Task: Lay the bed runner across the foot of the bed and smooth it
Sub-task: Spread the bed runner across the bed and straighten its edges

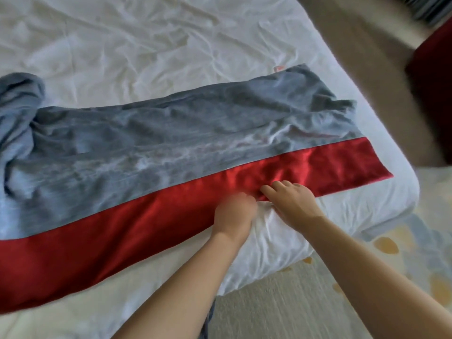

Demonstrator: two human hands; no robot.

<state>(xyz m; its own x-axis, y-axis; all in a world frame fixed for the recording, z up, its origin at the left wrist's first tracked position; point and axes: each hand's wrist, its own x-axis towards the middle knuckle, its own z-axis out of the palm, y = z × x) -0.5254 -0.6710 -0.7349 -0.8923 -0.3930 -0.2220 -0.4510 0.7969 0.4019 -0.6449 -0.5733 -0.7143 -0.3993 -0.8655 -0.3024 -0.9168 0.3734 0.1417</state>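
The bed runner (156,152) is grey-blue with a red satin band along its near edge. It lies across the white bed (137,40), flat toward the right and bunched in a heap at the far left. My left hand (233,211) is blurred, with fingers curled over the near red edge. My right hand (291,201) sits just to its right, fingers bent onto the same red edge where it meets the white sheet. Whether either hand pinches the cloth is not plain.
The bed's corner (396,192) is at the right, with a patterned rug (367,270) on the floor below. A beige strip (367,52) and a dark red piece of furniture (433,94) lie beyond the bed's right side.
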